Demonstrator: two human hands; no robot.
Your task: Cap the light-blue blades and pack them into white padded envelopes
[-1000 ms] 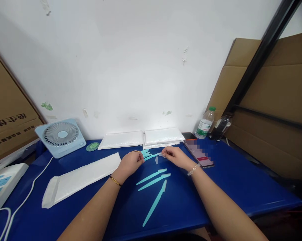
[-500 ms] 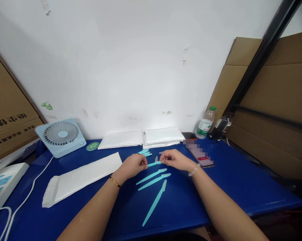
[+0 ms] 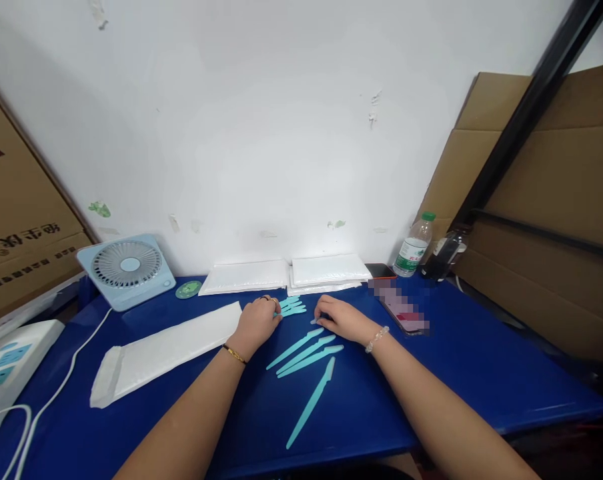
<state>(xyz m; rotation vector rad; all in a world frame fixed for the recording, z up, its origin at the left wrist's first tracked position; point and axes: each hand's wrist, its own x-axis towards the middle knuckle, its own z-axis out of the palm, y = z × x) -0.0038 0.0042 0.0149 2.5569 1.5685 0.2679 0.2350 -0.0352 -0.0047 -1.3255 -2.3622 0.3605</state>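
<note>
Several teal eyebrow razors (image 3: pixel 301 359) lie spread on the blue table in front of me, their blade ends pointing away. Farther back is a small bunch of teal razors (image 3: pixel 293 307). My left hand (image 3: pixel 259 323) is at the left end of this bunch, its fingers bent and closed around a razor's handle end, partly hidden. My right hand (image 3: pixel 342 319) is just right of the bunch, fingertips pinched down at a small clear blade cap (image 3: pixel 313 321). The palm hides whatever lies beneath it.
White padded mailers (image 3: pixel 246 277) lie along the wall, with another long mailer (image 3: pixel 171 352) at left. A blue fan (image 3: pixel 126 272), green disc (image 3: pixel 188 289) and power strip (image 3: pixel 16 360) stand left. Right are phones (image 3: pixel 401 310), a water bottle (image 3: pixel 412 247) and a dark bottle (image 3: pixel 444 255).
The razor held between both hands now lies on the table beside the others, at the left of the row. My left hand has moved back to the bunch; my right hand has shifted slightly left.
</note>
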